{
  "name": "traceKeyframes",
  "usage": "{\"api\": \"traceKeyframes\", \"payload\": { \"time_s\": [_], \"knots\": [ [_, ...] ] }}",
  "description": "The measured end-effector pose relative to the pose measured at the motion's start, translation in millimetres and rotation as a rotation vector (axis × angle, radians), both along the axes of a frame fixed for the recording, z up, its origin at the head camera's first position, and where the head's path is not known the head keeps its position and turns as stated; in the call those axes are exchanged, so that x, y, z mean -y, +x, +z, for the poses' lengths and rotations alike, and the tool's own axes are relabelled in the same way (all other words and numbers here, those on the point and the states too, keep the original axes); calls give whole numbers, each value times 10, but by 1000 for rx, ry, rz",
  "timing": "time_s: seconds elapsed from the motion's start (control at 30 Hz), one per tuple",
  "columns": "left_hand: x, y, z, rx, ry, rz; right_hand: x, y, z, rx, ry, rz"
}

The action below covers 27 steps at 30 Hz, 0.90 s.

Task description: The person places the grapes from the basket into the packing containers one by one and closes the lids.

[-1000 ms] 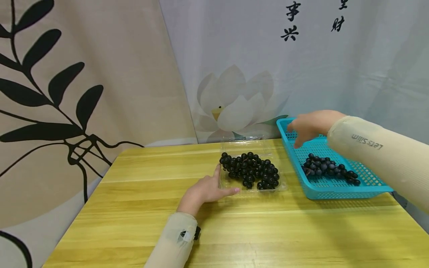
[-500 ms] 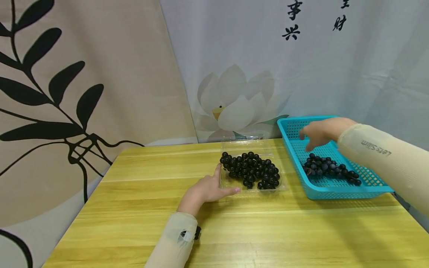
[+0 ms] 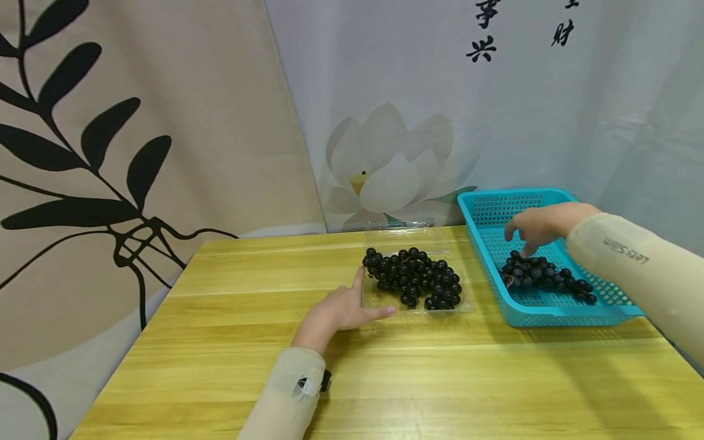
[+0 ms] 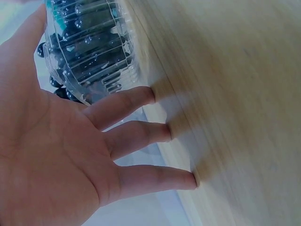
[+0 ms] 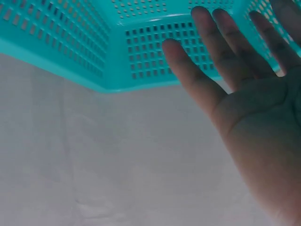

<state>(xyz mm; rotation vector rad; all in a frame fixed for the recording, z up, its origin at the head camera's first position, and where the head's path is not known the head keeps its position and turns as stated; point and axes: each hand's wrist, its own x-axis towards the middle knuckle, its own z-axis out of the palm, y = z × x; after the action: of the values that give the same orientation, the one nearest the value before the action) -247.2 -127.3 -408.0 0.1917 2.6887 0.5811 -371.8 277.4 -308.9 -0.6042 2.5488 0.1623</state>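
Observation:
A clear plastic clamshell box point(image 3: 462, 299) holding bunches of black grapes point(image 3: 409, 275) lies near the table's back edge, lid raised behind. Against its near left corner rests my left hand point(image 3: 337, 311), thumb and index finger spread along two sides. In the left wrist view, the other fingertips point(image 4: 186, 179) of this hand touch the table beside the ribbed box point(image 4: 89, 42). My right hand point(image 3: 544, 226) is over the blue-green basket point(image 3: 566, 316), thumb down at a dark grape bunch point(image 3: 541, 275); contact is unclear. The right wrist view shows its fingers point(image 5: 190, 75) extended and holding nothing.
The basket stands at the right of the wooden table point(image 3: 231, 342), near its right edge. A printed curtain point(image 3: 247, 110) hangs directly behind the table. The box sits just left of the basket.
My right hand has moved right and down, from the basket's far left rim to the grapes inside. My left hand stays at the box. The view has shifted slightly.

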Motion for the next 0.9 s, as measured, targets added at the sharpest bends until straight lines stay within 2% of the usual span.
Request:
{"api": "traceKeyframes", "payload": {
  "time_s": [0.27,0.6,0.9],
  "knots": [
    [12,-7,-23,-4,5,-3,-159,-27,-160,78,4,-36],
    [16,16,-19,-5,7,4,-200,-83,-324,162,-45,-110],
    [21,19,-26,-17,-6,2,-192,-74,-408,202,-33,-105]
  ]
}}
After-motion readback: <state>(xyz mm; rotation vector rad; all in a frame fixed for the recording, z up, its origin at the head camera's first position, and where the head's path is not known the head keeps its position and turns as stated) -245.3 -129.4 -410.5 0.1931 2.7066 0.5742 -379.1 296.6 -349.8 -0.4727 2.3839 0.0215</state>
